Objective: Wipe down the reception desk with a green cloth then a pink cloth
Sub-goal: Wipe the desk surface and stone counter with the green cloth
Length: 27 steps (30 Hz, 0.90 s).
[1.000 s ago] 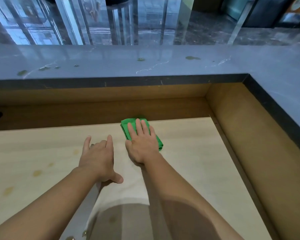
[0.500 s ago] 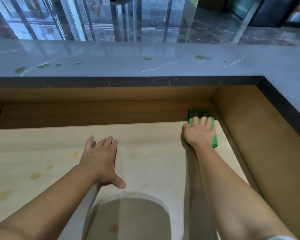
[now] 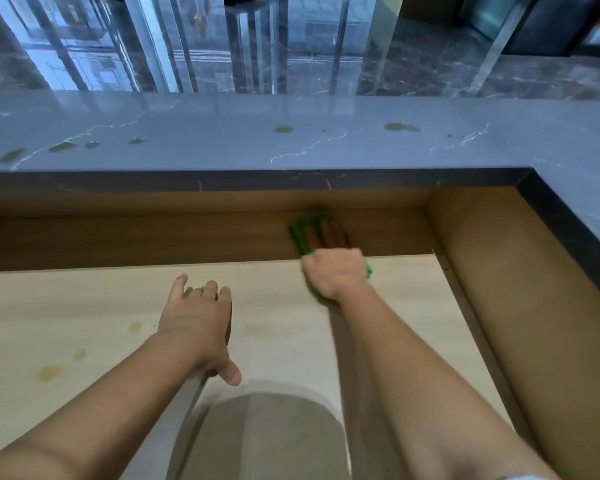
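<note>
Cloth (image 3: 298,234), at one o'clock from the spread left hand (image 3: 198,320), sits pressed under the right hand (image 3: 333,271), whose blurred fingers seem straight.

Pale wood-grain surface (image 3: 274,348), yellowish stains (image 3: 49,372) spotted its left part, green cloth (image 3: 300,237) lay at its far edge, under right hand (image 3: 333,275).

Both bare forearms were stretched forward. The left grip (image 3: 196,320) lay palm down, fingers loosely spread and thumb out to the side. The right grip (image 3: 333,271) was farther ahead, palm down, its straight fingers (image 3: 326,233) in shadow.
</note>
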Tool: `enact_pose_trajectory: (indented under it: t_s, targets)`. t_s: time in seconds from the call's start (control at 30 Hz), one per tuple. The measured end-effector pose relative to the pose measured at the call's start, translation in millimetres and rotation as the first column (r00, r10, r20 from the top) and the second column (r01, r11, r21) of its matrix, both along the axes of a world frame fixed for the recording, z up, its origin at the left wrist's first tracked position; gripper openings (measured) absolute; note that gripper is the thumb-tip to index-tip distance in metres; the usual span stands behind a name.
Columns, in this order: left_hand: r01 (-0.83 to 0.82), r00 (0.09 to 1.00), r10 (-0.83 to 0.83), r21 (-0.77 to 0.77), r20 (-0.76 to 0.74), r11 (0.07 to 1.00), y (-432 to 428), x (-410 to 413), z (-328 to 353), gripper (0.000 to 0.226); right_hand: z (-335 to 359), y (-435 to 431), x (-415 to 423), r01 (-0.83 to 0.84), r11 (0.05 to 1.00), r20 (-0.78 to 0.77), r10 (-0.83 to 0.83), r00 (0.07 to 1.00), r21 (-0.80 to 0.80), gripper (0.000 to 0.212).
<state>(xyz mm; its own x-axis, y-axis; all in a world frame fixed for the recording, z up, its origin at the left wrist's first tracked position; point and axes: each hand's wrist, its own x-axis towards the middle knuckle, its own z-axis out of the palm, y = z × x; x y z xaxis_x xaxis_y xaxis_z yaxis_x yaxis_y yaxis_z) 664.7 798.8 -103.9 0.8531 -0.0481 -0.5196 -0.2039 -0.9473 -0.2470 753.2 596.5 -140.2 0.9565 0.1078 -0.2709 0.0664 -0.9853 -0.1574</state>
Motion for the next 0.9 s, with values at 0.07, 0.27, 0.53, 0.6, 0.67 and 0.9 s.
enact_pose_trajectory:
  t_s: [0.07, 0.27, 0.53, 0.6, 0.67, 0.9]
  targets:
    - [-0.005, 1.0, 0.005, -0.002, -0.005, 1.0, -1, 1, 1, 0.137, 8, -43, 3, 0.146, 0.987, -0.024, -0.148, 0.989, -0.074, 0.056]
    - [-0.011, 1.0, 0.012, -0.018, 0.007, 1.0, 0, 0, 0, 0.138, -2, -116, 12, 0.412, 0.882, -0.03, -0.429, 0.903, -0.23, 0.059]
    - [-0.024, 1.0, 0.024, -0.034, -0.004, 0.999, 0, 1, -1, 0.138, -7, 48, 10, 0.094, 0.995, -0.021, -0.095, 0.995, -0.028, 0.06]
    - [-0.025, 1.0, 0.024, -0.022, -0.017, 0.999, -2, 1, 0, 0.136, -7, 88, -1, -0.063, 0.997, -0.024, 0.064, 0.998, 0.044, 0.058]
    - [-0.026, 0.999, 0.026, -0.006, -0.024, 1.0, -3, 0, 1, 0.136, -5, 101, -4, -0.151, 0.983, -0.042, 0.156, 0.987, 0.103, 0.056]
    - [-0.05, 0.998, 0.049, -0.009, -0.045, 0.999, -2, 0, 1, 0.141, -1, -6, 12, 0.018, 0.999, -0.03, -0.017, 0.999, 0.045, 0.057]
